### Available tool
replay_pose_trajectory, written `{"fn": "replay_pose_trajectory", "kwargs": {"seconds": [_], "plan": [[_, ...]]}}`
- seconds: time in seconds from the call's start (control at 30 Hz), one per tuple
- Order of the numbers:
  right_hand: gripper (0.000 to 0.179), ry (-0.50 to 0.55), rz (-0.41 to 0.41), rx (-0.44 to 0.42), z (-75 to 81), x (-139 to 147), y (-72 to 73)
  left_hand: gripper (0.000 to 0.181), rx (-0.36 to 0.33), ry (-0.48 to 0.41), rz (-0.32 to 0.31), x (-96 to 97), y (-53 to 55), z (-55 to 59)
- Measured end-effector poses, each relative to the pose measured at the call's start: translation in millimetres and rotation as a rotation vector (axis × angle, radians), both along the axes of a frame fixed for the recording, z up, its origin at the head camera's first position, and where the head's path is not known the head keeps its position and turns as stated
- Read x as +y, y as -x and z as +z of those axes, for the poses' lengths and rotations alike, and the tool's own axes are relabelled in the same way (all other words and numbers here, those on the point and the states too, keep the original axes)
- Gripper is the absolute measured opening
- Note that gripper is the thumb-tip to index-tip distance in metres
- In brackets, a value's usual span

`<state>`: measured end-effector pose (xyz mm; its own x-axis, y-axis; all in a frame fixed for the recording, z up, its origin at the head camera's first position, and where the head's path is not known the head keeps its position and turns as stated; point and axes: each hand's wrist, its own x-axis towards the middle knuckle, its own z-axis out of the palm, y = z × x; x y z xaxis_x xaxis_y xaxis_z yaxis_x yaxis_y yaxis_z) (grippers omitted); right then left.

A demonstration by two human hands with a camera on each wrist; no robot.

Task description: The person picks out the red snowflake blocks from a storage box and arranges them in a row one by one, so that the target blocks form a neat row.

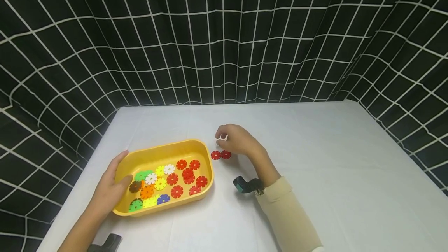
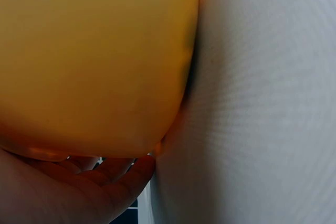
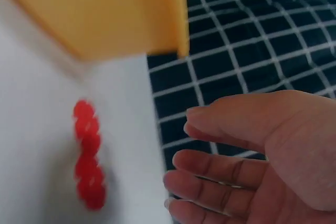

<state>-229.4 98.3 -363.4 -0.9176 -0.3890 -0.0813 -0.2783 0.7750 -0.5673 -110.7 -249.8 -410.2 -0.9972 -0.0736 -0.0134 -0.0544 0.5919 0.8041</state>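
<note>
My left hand (image 1: 108,189) grips the left end of a yellow plastic tub (image 1: 206,154), thumb over the rim and fingers along the outer wall. Inside the tub lie toothed plastic discs: several red discs (image 1: 176,191) to the right, with green, yellow, white, orange and blue ones to the left. Two red discs (image 1: 221,154) lie side by side on the table just right of the tub. Above and beyond them hovers my right hand (image 1: 238,139), fingers loosely bent. In the right wrist view, a gap shows between its thumb and fingers (image 3: 210,163), with nothing held.
A white cloth covers the table (image 1: 332,166). Black curtain with a white grid (image 1: 224,38) surrounds the back and sides. Each wrist wears a dark camera mount, the right wrist mount (image 1: 246,185) close above the cloth.
</note>
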Motion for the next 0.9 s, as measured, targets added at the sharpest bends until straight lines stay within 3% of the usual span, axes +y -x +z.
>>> {"fn": "replay_pose_trajectory", "kwargs": {"seconds": [0.23, 0.4, 0.73, 0.9], "plan": [[0.018, 0.036, 0.136, 0.176, 24.1, -27.7, -27.0, 0.077, -0.019, 0.007, 0.007, -0.6, -0.2, -1.5], [0.019, 0.001, 0.267, 0.253, 28.0, -51.6, -48.7, 0.077, -0.008, 0.005, 0.003, -0.5, -0.6, -0.9], [0.032, -0.216, 0.539, 0.16, -0.8, -88.7, -70.3, 0.076, 0.002, 0.002, 0.001, 0.1, -1.5, -0.9], [0.032, -0.231, 0.592, 0.146, -11.8, -95.5, -71.5, 0.076, -0.001, 0.01, -0.001, 0.6, 0.0, -0.5]]}}
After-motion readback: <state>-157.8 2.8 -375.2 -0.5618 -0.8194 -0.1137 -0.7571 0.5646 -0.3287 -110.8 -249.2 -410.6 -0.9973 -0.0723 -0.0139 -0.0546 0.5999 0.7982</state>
